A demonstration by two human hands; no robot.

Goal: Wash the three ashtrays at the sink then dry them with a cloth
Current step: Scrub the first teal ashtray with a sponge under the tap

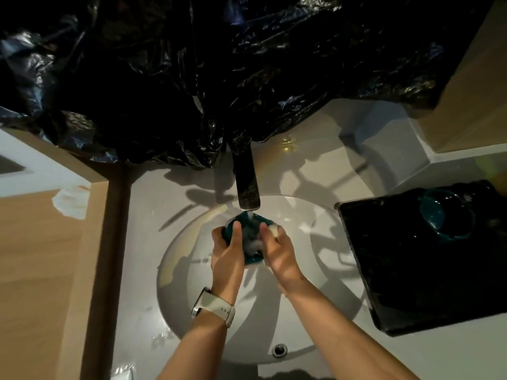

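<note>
Overhead, a crumpled black plastic sheet drapes across the whole twelve o'clock side of the view, hanging down to the base of the dark rectangular metal tap, whose spout reaches out over the round white ceramic sink basin. Water runs from the spout onto a dark teal glass ashtray held over the middle of the basin. The left hand grasps the ashtray from its nine o'clock edge, thumb on top, fingers curled beneath. The right hand works at the three o'clock edge, its fingers pinching a small pale sponge or soap piece against the rim; what exactly that piece is cannot be told. A white-strapped wristwatch sits on the left wrist.

At three o'clock, well apart from the basin, a glossy black rectangular tray lies on the pale grey worktop, and a second teal glass ashtray rests in its far part. A round chrome overflow fitting shows at six o'clock on the basin wall. Water droplets dot the worktop near seven o'clock. Light wooden panels flank the sink at nine o'clock and at two o'clock, and a white smear marks the left one. The lighting is dim, with long shadows across the basin.
</note>
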